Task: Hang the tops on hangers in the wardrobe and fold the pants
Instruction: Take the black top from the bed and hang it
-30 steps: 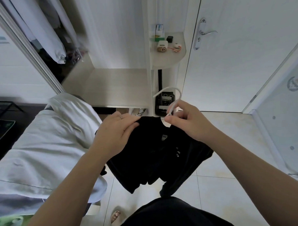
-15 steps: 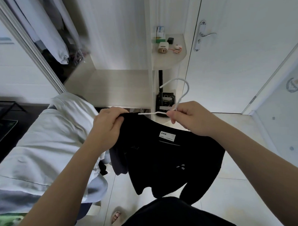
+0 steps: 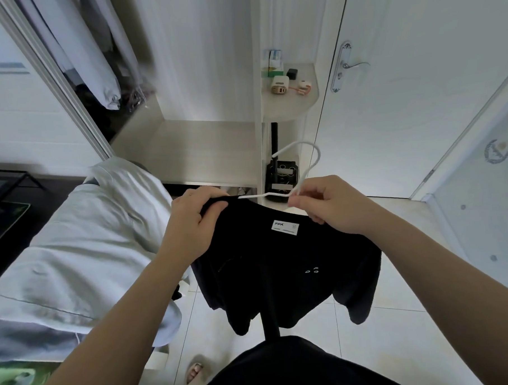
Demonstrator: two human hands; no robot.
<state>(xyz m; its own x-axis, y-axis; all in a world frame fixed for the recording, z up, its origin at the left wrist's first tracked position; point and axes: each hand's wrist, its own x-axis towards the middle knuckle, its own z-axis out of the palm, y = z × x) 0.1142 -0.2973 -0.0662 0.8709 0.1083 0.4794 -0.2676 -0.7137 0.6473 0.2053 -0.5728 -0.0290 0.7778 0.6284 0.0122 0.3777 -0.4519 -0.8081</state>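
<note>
A black top with a white neck label hangs in front of me over the tiled floor. A white wire hanger pokes out of its collar, hook upward. My left hand grips the left shoulder of the black top where the hanger's arm goes in. My right hand pinches the hanger's neck just below the hook, at the collar's right side. The open wardrobe stands ahead, with pale garments hanging at its upper left.
A bed with pale grey-white bedding fills the left side. A rounded corner shelf holds small items next to a closed white door. A black box sits on the floor below the shelf. My sandalled foot shows below.
The top has been lifted and spread, so its neck label now faces me. The hanger's hook stands higher above my right hand. My left hand has moved onto the shoulder.
</note>
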